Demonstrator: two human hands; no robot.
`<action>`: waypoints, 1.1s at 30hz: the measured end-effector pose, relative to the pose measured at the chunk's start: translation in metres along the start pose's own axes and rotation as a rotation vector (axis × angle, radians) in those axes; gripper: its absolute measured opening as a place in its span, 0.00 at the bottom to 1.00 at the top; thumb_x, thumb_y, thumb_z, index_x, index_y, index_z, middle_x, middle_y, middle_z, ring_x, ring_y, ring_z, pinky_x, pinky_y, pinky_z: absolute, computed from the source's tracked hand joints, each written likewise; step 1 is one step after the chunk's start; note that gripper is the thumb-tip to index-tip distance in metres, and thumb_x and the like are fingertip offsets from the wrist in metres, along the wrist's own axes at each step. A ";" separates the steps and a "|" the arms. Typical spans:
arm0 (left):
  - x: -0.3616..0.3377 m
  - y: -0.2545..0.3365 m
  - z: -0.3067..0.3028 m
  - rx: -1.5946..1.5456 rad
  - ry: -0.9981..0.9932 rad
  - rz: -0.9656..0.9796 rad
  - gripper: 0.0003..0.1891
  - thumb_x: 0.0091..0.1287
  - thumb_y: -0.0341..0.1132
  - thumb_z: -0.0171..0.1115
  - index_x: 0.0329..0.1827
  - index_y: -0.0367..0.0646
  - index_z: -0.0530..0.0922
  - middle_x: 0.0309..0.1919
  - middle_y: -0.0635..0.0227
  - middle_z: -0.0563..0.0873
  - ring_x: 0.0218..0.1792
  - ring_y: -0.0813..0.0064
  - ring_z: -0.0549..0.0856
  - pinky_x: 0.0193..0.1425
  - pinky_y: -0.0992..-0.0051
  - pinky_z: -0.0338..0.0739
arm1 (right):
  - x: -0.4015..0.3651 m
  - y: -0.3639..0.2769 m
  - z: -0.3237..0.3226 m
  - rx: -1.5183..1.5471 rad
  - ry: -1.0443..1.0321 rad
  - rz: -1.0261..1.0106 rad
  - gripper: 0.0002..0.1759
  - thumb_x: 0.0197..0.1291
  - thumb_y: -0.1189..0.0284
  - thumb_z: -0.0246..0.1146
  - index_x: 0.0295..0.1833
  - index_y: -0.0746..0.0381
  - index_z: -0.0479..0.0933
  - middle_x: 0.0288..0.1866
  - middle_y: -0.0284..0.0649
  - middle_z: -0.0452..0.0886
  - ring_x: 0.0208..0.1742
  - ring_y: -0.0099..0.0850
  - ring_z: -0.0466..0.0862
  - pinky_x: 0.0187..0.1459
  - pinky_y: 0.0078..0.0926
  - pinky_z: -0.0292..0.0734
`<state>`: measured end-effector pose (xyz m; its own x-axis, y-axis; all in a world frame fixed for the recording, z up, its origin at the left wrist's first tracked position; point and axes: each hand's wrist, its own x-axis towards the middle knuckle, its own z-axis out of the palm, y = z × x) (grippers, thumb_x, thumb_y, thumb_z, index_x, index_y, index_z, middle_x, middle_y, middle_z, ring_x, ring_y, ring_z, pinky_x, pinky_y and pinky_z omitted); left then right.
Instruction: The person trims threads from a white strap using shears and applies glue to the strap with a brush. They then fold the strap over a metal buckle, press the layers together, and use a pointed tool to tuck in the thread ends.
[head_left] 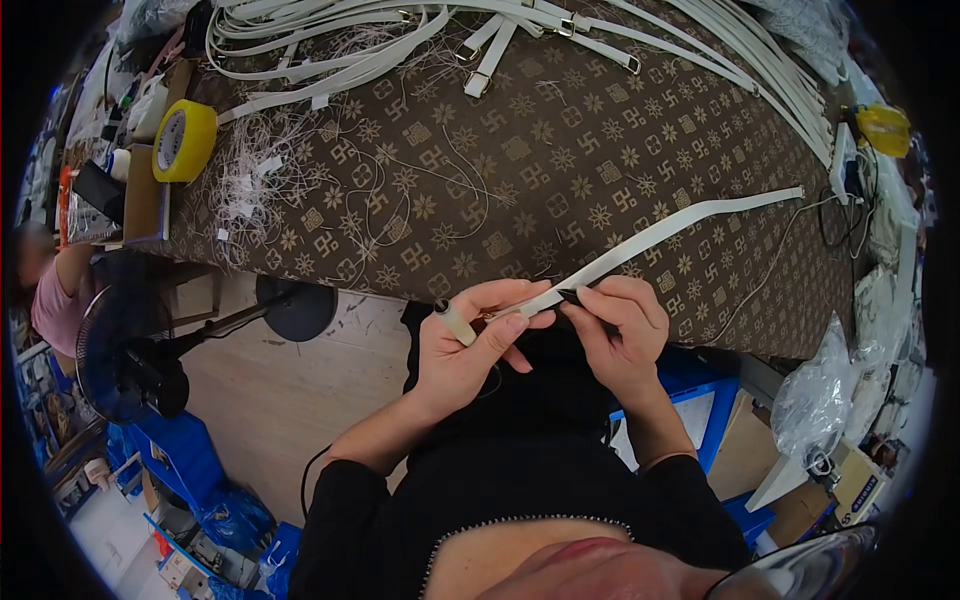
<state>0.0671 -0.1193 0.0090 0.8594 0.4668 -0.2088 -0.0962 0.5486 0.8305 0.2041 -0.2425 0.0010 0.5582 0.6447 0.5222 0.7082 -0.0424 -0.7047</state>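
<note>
A white belt (650, 236) runs from my hands out over the table to the right, its far tip resting on the cloth. My left hand (465, 335) is closed on the near end, thumb on top and fingers beneath. In the same hand sits a cream cylinder with a dark end (456, 325), with a thin dark cord hanging below the hand. My right hand (620, 325) pinches a small black piece (568, 295) against the belt's edge; its kind I cannot tell. Both hands are at the table's front edge, above my lap.
White belts with metal buckles (340, 75) lie piled along the back. Loose white threads (250, 190) cover the left, beside a yellow tape roll (184, 141). A black fan (135, 350) stands at left, near a person in pink (62, 305). A clear plastic bag (815, 400) hangs right.
</note>
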 end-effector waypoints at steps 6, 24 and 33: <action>0.000 0.000 -0.001 0.009 0.004 0.003 0.16 0.70 0.26 0.53 0.60 0.32 0.69 0.56 0.46 0.78 0.49 0.65 0.85 0.29 0.78 0.85 | -0.001 0.003 -0.003 0.046 0.023 -0.011 0.15 0.44 0.80 0.74 0.40 0.63 0.80 0.34 0.37 0.78 0.27 0.26 0.77 0.26 0.19 0.71; 0.005 0.002 -0.009 -0.074 0.025 -0.122 0.17 0.71 0.27 0.53 0.61 0.34 0.70 0.54 0.47 0.80 0.47 0.66 0.86 0.29 0.80 0.84 | 0.026 -0.013 -0.001 0.024 -0.241 0.258 0.11 0.50 0.78 0.68 0.40 0.61 0.80 0.27 0.39 0.78 0.25 0.31 0.79 0.26 0.22 0.72; 0.013 0.008 -0.010 -0.199 0.092 -0.195 0.16 0.69 0.25 0.54 0.59 0.34 0.72 0.52 0.46 0.81 0.44 0.66 0.87 0.24 0.81 0.84 | 0.026 0.000 -0.015 0.210 -0.057 0.542 0.07 0.65 0.73 0.61 0.39 0.67 0.77 0.26 0.33 0.76 0.27 0.19 0.73 0.31 0.16 0.68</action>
<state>0.0720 -0.1020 0.0074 0.8230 0.3953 -0.4078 -0.0383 0.7550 0.6546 0.2254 -0.2377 0.0215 0.7889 0.6133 0.0385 0.2242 -0.2290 -0.9473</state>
